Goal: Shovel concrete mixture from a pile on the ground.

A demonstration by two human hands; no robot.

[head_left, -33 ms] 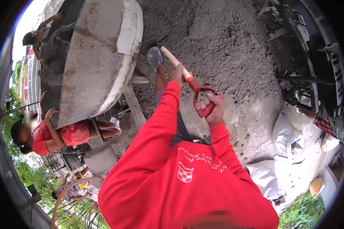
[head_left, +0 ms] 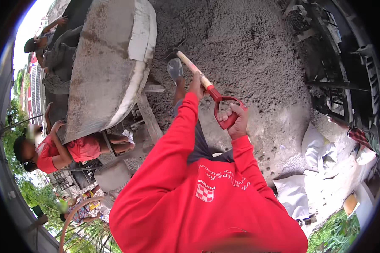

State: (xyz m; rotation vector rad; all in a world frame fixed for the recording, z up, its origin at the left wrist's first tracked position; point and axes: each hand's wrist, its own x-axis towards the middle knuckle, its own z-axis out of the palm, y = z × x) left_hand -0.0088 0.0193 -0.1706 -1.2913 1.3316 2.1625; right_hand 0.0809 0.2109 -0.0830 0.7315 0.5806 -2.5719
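Observation:
A shovel (head_left: 214, 92) with a pale wooden shaft and a red D-shaped handle slants from the upper left toward me. Wrapped round the shaft just above its red socket is my left hand (head_left: 196, 86). My right hand (head_left: 238, 121) grips the crossbar of the D-handle, fingers curled through the opening. The shovel's dark head lies at the edge of rough grey wet mix (head_left: 249, 46), its blade mostly hidden. My foot in a greyish shoe (head_left: 175, 70) stands close beside the head.
To the left is a large grey-crusted structure with a rounded pale edge (head_left: 103, 63); a person in red (head_left: 57, 149) and another person (head_left: 38, 44) are beside it. White sacks (head_left: 292, 196) lie at lower right. Dark frames (head_left: 342, 88) line the right side.
My foot has drawn slightly back from the shovel's head, toward me. Both hands keep their hold, and the shovel has hardly moved.

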